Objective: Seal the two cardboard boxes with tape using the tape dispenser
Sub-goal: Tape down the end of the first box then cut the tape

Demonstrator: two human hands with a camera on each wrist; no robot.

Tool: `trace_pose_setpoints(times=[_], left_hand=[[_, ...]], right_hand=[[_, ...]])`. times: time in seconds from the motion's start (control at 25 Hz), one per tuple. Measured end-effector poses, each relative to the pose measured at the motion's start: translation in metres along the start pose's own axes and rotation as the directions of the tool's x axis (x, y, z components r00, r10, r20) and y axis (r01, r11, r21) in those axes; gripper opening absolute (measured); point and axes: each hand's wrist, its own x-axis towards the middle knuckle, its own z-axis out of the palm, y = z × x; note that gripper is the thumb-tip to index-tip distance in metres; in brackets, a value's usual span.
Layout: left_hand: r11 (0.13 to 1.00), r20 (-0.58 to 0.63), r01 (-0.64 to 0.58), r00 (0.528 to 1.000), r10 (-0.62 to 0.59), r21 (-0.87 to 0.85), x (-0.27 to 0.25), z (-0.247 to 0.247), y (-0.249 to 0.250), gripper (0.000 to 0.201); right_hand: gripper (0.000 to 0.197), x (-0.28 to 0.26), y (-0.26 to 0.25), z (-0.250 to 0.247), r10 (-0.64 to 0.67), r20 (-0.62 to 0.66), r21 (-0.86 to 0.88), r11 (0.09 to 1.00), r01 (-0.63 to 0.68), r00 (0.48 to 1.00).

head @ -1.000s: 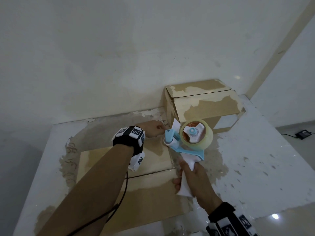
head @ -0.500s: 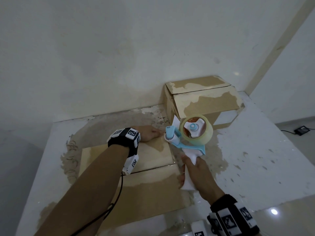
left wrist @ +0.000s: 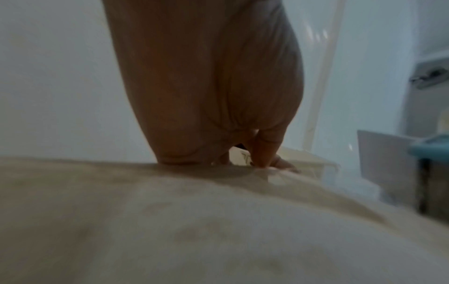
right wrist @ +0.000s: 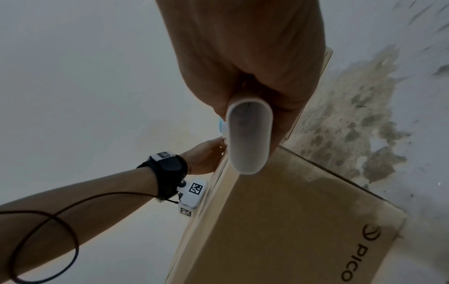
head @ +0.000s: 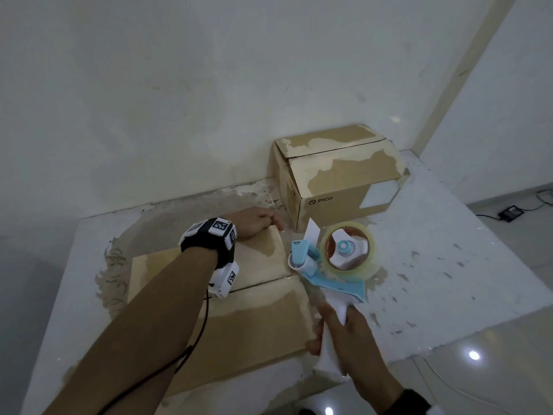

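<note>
The right hand (head: 356,345) is wrapped around the white handle of the tape dispenser (head: 332,265), fingers curled tight on it, holding the tool tilted with its head up and away from the body. The dispenser's blue frame carries a roll of clear tape (head: 348,251) on a white hub, and it sits at the right edge of the near box (head: 239,319), about level with the seam where the two top flaps meet.

The left hand (head: 254,223) lies on the far right corner of that same box, palm down, with the fingertips bent over the far edge; from the wrist view the fingers (left wrist: 262,153) press down at the edge, and I can't tell whether they pinch anything there. The near box is wide and low, its flaps folded shut, so nothing of its contents shows.

The second box (head: 335,178) stands farther back and to the right, against the wall (head: 179,85), taller, with "PICO" printed on its near side and a pale label beside that. Its flaps are closed too, the seam visible across the top.

Both boxes rest on a white table (head: 449,265) whose surface is worn and flaked. On the floor at far right lies a small black device (head: 510,211) with a cable.
</note>
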Motion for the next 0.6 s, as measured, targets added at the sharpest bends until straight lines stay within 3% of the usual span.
trace_pose_setpoints(times=[0.24, 0.4, 0.6], left_hand=[[0.985, 0.1, 0.076, 0.991, -0.092, 0.156, 0.002, 0.007, 0.005, 0.039], [0.983, 0.186, 0.045, 0.979, -0.079, 0.179, 0.005, 0.0, 0.004, 0.041], [0.986, 0.113, 0.067, 0.99, -0.084, 0.15, 0.005, 0.007, 0.0, 0.043]], right_hand=[[0.036, -0.005, -0.003, 0.001, -0.014, -0.037, -0.021, 1.0, 0.013, 0.999], [0.042, -0.002, 0.0, -0.001, -0.05, -0.021, -0.056, 0.997, 0.049, 0.999], [0.042, -0.01, 0.006, -0.014, -0.069, 0.029, -0.11, 0.991, 0.071, 0.997]])
